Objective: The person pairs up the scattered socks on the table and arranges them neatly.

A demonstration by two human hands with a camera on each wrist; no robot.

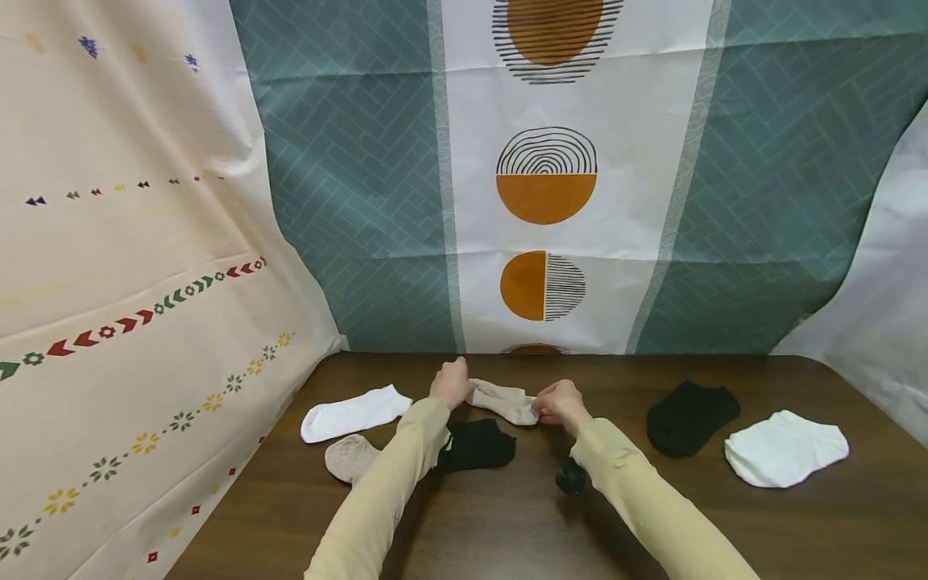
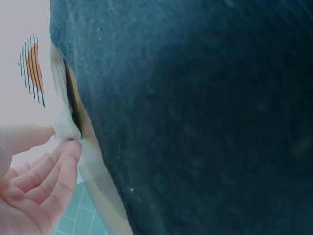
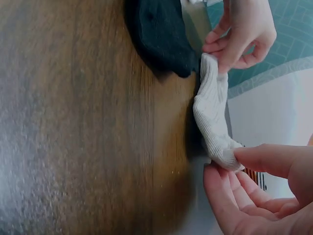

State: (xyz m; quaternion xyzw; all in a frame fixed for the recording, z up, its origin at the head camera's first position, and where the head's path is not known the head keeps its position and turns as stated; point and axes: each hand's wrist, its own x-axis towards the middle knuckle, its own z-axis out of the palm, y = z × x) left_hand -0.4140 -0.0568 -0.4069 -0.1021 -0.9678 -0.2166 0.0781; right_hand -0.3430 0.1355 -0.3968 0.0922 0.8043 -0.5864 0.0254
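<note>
A beige ribbed ankle sock (image 1: 502, 400) is stretched between both hands near the back of the table. My left hand (image 1: 451, 383) pinches its left end between thumb and fingers. At the other end my right hand (image 1: 563, 404) grips the sock, with thumb and fingertips closing on it in the right wrist view. Just in front of the beige sock lies a black sock (image 1: 478, 445), partly covered by the left sleeve. That dark fabric (image 2: 195, 112) fills most of the left wrist view.
On the left lie a white sock (image 1: 355, 413) and another beige sock (image 1: 351, 457), the latter partly behind the left sleeve. A black sock (image 1: 692, 417) and a white sock (image 1: 786, 449) lie on the right. Patterned cloth (image 1: 348, 161) hangs behind the brown table (image 1: 500, 532).
</note>
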